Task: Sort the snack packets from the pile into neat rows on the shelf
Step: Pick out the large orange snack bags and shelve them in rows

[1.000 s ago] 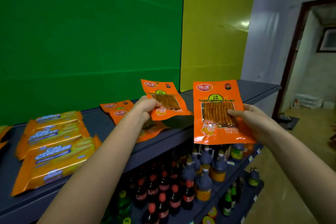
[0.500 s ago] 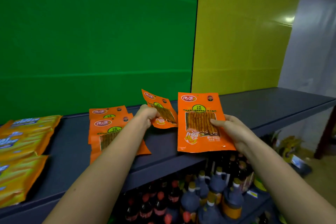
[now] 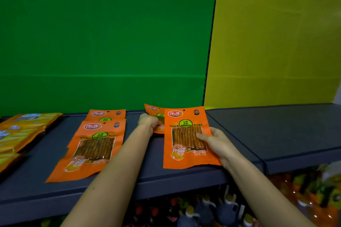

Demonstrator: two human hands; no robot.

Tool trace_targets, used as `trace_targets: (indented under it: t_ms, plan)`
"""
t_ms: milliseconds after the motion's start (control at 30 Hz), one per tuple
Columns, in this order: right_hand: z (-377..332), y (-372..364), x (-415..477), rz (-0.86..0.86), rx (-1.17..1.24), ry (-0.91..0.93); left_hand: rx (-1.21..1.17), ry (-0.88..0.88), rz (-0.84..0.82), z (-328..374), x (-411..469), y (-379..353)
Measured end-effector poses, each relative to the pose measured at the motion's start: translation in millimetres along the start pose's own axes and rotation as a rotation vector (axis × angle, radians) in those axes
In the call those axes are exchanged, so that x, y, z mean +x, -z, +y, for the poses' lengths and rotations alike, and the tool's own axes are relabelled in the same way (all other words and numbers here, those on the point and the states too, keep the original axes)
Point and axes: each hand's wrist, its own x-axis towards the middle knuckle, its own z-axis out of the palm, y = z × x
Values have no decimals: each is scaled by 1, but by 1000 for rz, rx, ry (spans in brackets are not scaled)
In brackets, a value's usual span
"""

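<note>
Placing step, I reckon. My right hand [image 3: 219, 145] pinches front packet [image 3: 186, 134], centre frame, thumb on top. My left hand [image 3: 147, 121], fingers curled, pinches rear packet [image 3: 154, 114] behind it. Next: lay both flat on shelf [image 3: 276, 131], aligned.

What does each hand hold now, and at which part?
Right hand holds the front orange packet by its right edge; left hand grips the rear orange packet at its left side.

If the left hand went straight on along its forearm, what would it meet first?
Probably the green back panel behind the shelf. The left hand grips an orange packet close to it, though depth is unclear.
</note>
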Motion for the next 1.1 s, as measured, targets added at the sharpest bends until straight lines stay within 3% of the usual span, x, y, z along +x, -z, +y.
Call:
trace_targets:
  t_ms: [133, 200, 333, 467, 733, 800, 900, 1100]
  plan:
    - [2, -19, 9, 58, -72, 72, 39, -18, -14, -1, 9, 9]
    - [5, -15, 14, -21, -178, 147, 26, -42, 132, -1, -3, 14]
    - [3, -22, 13, 69, -430, 197, 80, -111, 39, 0, -5, 25]
    - [3, -20, 12, 86, -651, 229, 217, -296, 64, 5, -19, 38]
    - [-16, -23, -2, 197, -1216, 414, 876, -571, 295, -5, -72, 93]
    - [-24, -32, -2, 162, -1184, 548, 944, -604, 381, -14, -83, 116]
    - [-37, -62, -6, -22, -1026, 716, 965, -607, 481, -28, -103, 159]
    - [-53, -145, -30, -232, -874, 939, 1025, -475, 640, -60, -143, 257]
